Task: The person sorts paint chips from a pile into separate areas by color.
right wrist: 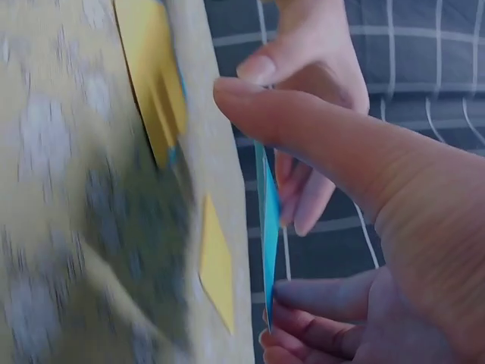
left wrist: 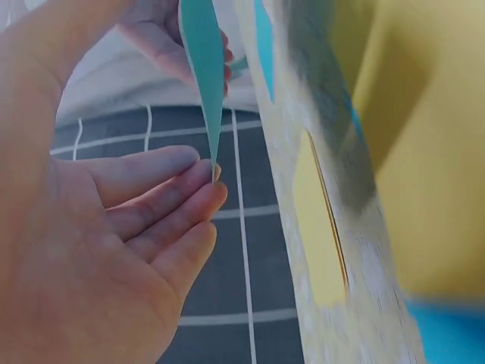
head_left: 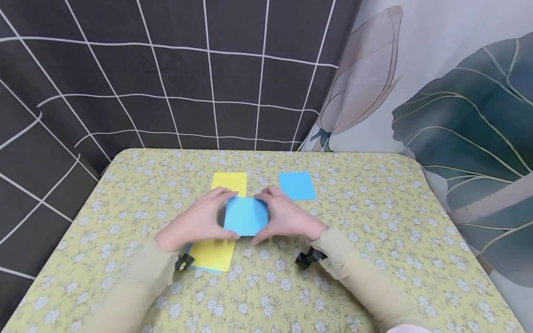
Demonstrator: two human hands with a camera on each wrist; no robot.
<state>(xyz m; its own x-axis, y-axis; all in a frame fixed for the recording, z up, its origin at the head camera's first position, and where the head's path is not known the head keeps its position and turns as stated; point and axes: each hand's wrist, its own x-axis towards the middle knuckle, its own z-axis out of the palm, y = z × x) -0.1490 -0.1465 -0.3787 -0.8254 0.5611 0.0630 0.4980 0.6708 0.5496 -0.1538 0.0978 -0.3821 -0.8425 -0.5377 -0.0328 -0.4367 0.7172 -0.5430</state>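
A small blue paper sheet (head_left: pixel 245 216) is held level above the table between my two hands. My left hand (head_left: pixel 201 217) grips its left side, the thumb at the near corner and the fingers at the far one. On the opposite side my right hand (head_left: pixel 289 216) holds it the same way. Seen edge-on in the left wrist view, the blue sheet (left wrist: pixel 203 61) looks thin and slightly bent. Below and left of the hands lies a yellow sheet (head_left: pixel 212 255) with a blue sheet (head_left: pixel 214 271) showing under its edge. The hands partly cover it.
Farther back on the table lie another yellow sheet (head_left: pixel 229 180) and, to its right, a blue sheet (head_left: pixel 297 186). A yellow flowered cloth (head_left: pixel 374 231) covers the table. Dark gridded fabric (head_left: pixel 175 74) hangs behind it, and a leaf-printed curtain (head_left: pixel 458 115) at the right.
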